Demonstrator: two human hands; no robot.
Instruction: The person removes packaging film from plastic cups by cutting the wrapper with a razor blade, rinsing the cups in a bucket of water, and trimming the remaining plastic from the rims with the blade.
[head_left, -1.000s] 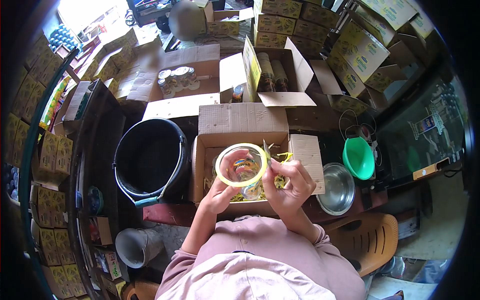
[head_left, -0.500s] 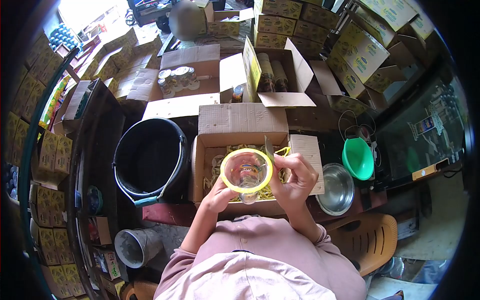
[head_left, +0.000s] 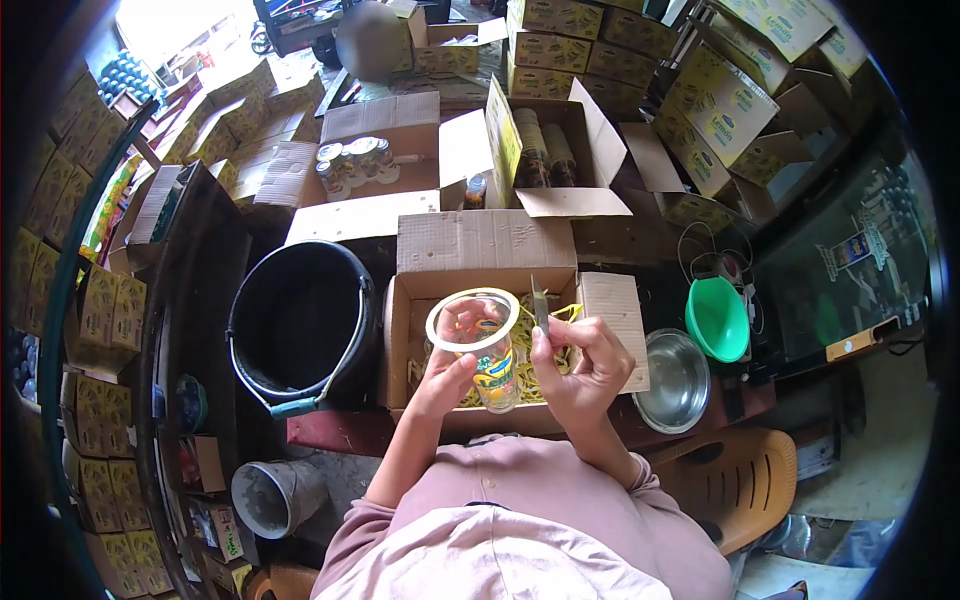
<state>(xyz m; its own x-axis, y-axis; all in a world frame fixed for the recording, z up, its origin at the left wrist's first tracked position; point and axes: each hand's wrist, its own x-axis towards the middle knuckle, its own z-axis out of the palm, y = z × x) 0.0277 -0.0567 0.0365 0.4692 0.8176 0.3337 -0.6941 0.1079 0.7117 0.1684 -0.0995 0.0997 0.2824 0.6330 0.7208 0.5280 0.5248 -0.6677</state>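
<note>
My left hand (head_left: 446, 383) is wrapped round a clear plastic cup (head_left: 492, 372) with a colourful printed label. The cup tilts slightly, and its pale, wide rim (head_left: 434, 326) faces up. Just to the right, my right hand (head_left: 588, 372) pinches a small knife (head_left: 540, 304), its blade pointing up and apart from the cup. A thin yellow strip (head_left: 568, 311) shows by the right fingers; whether they grip it I cannot tell. Below both hands stands an open cardboard box (head_left: 486, 240) with yellow strips (head_left: 470, 397) lying in it.
A black bucket (head_left: 300, 320) stands left of the box. To the right are a metal bowl (head_left: 672, 380) and a green basin (head_left: 718, 318). Behind, one open carton (head_left: 380, 115) holds lidded cups and another (head_left: 598, 150) holds stacked cups. A person (head_left: 372, 45) is at the back.
The cup has tipped more upright, so its label shows, and its rim looks pale instead of bright yellow. The knife has come away from the rim towards the right.
</note>
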